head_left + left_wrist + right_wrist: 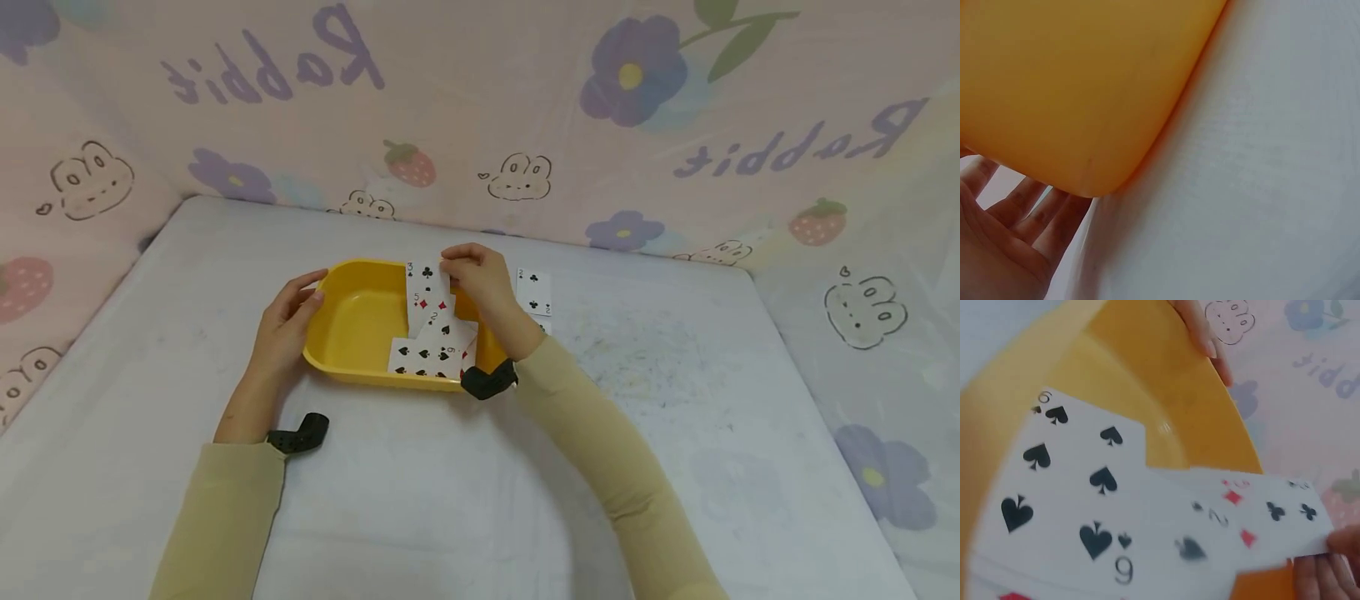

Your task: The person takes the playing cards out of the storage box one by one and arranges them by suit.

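Observation:
My left hand (288,312) grips the left end of a yellow plastic tray (352,379), thumb at the rim and fingers along the outside; in the left wrist view the fingers (1041,219) lie against its outer wall. At the tray's far side my right hand (483,283) pinches the three of clubs (427,273) by a corner. Overlapping it below is the five of diamonds (423,305), then the two of spades (446,331). The six of spades (1066,481) lies nearest the tray's front wall, with a red-marked card (470,350) partly hidden beside it.
Right of the tray, the two of clubs (534,293) lies face up on the white-covered table (405,483), with another card (545,327) mostly hidden below it. A printed rabbit-and-flower cloth (465,108) hangs around the back and sides.

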Tool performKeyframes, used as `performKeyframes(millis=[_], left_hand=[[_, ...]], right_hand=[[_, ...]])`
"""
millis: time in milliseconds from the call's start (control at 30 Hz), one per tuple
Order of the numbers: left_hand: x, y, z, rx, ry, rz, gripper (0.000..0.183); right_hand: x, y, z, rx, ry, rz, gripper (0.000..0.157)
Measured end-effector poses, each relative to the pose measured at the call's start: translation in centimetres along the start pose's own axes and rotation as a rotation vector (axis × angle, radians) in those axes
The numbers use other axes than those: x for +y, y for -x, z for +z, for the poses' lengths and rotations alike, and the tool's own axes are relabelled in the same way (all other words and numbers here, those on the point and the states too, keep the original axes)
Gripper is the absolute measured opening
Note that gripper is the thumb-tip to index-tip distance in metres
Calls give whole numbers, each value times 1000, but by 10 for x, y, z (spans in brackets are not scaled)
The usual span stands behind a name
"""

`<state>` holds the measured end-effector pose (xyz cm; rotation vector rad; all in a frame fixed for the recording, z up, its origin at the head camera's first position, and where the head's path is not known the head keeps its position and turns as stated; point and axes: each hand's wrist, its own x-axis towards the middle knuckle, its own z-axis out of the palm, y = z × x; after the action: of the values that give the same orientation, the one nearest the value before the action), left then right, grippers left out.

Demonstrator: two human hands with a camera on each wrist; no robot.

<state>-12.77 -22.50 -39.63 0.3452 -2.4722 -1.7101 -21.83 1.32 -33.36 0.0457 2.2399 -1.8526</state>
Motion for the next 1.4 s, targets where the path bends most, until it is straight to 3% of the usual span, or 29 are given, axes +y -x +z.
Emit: performKeyframes(millis=[167,767,1033,1400], left_hand=[[0,0,1,3,-9,-3,45],[-2,1,-1,8,-11,-19,45],[-2,1,0,8,-13,-45,45],[1,0,1,4,-5,-39,44]], right_hand=[[2,-2,-11,54,-63,-30,19],[7,0,-46,153,-138,-132,40],[12,2,-64,135,-206,-137,42],[28,19,-94,93,-165,-146,43]])
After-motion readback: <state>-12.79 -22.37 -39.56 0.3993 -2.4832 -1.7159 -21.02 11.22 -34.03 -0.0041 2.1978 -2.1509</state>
